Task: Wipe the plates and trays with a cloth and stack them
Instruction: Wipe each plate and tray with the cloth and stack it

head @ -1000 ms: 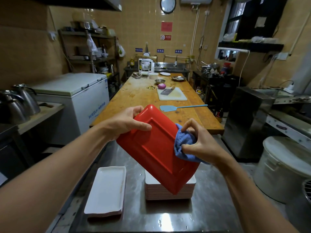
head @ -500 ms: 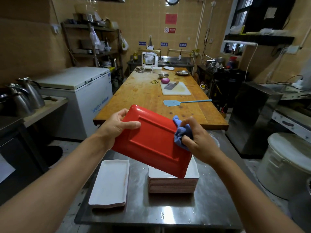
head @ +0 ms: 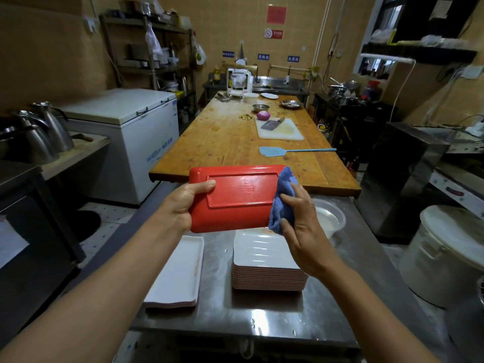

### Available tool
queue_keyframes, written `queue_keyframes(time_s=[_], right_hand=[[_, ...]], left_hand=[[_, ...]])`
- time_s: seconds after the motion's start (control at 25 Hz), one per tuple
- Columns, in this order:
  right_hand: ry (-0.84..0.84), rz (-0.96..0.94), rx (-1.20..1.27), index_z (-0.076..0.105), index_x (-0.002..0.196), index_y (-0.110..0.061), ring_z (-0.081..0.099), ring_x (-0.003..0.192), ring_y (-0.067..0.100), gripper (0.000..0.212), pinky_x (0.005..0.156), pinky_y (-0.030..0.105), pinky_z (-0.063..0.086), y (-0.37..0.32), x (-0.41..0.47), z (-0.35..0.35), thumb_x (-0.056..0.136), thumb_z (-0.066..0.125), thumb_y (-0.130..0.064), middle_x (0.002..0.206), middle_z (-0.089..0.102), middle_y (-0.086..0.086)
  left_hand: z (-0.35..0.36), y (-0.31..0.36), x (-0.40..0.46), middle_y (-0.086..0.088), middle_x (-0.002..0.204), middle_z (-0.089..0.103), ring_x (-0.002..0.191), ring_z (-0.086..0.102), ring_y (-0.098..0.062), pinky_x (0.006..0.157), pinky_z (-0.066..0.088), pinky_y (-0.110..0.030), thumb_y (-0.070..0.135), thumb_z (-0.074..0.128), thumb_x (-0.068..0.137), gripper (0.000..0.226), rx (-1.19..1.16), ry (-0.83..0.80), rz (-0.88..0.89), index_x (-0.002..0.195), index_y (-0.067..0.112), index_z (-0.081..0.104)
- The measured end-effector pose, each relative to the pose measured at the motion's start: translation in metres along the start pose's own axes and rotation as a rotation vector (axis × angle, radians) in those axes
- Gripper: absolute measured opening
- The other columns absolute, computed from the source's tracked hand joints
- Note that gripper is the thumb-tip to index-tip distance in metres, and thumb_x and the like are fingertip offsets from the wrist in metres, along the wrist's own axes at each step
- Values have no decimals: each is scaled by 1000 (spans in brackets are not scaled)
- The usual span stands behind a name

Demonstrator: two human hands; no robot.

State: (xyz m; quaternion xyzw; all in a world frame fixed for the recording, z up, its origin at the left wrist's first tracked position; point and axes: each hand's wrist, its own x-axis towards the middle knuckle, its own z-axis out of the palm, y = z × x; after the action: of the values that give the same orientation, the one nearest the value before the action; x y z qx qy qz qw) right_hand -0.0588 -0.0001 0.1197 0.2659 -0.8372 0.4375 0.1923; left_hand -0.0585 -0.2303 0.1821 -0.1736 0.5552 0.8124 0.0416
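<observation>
in the middle of the frame the red tray is held up in the air with its underside facing the camera and its long side level, above the steel tabletop. the left hand grips the tray's left short edge, thumb lying across the red underside and the other fingers hidden behind it. the right hand holds a bunched blue cloth against the tray's right short edge, fingers curled round the cloth so it wraps that edge. below the tray, at lower centre, a tall stack of white plates sits on the tabletop, its top plate partly covered by the right wrist. to the left of that, at lower left of centre, a low stack of long white trays lies on the same tabletop, apart from the taller stack. a clear round bowl shows just right of the right hand. behind, in the upper middle of the frame, a long wooden tabletop carries a white cutting board with a cleaver on it, a purple onion beside the board and a light blue fly swatter nearer the camera. a white chest freezer stands at the left.
</observation>
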Motion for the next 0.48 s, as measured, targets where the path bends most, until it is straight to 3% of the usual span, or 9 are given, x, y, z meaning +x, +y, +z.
queue_keyframes(time_s=[0.12, 0.2, 0.28, 0.36, 0.4, 0.48], right_hand=[[77, -44, -113, 48, 128, -6, 20, 142, 28, 43, 112, 54, 24, -4, -4, 10, 85, 50, -10, 147, 28, -2], [86, -124, -201, 46, 128, -11, 22, 140, 26, 44, 111, 54, 23, -12, -6, 21, 84, 51, -13, 145, 31, -1], [63, -212, -285, 39, 129, -18, 23, 137, 25, 47, 111, 50, 21, -26, -10, 39, 84, 50, -19, 144, 36, 1], [22, -263, -356, 37, 132, -21, 24, 138, 24, 49, 112, 44, 17, -43, -10, 57, 84, 46, -27, 146, 39, 3], [-7, -256, -363, 38, 135, -22, 24, 139, 23, 51, 114, 41, 14, -52, -7, 64, 85, 43, -30, 147, 39, 2], [-58, -211, -339, 41, 138, -22, 23, 141, 20, 55, 115, 36, 8, -64, 2, 71, 85, 37, -33, 149, 37, -1]], left_hand=[[0, -5, -6, -9, 60, 70, 50, 67, -25, 59, 50, -42, 11, 62, 85, 3, -35, 15, -45, 83, 13, 62], [1, -9, -10, -9, 56, 69, 45, 66, -24, 56, 48, -42, 12, 62, 85, 4, -60, 32, -62, 82, 13, 60], [5, -12, -15, -12, 56, 68, 44, 65, -25, 57, 47, -44, 18, 61, 88, 10, -97, 18, -97, 82, 10, 60], [7, -15, -20, -14, 60, 69, 47, 66, -24, 68, 51, -47, 26, 58, 91, 22, -145, -16, -123, 82, 7, 62], [7, -17, -21, -13, 63, 69, 50, 67, -22, 73, 54, -44, 29, 58, 91, 25, -154, -34, -101, 83, 6, 63], [2, -20, -21, -12, 71, 70, 57, 68, -19, 66, 58, -32, 27, 58, 90, 24, -173, -54, -6, 86, 4, 64]])
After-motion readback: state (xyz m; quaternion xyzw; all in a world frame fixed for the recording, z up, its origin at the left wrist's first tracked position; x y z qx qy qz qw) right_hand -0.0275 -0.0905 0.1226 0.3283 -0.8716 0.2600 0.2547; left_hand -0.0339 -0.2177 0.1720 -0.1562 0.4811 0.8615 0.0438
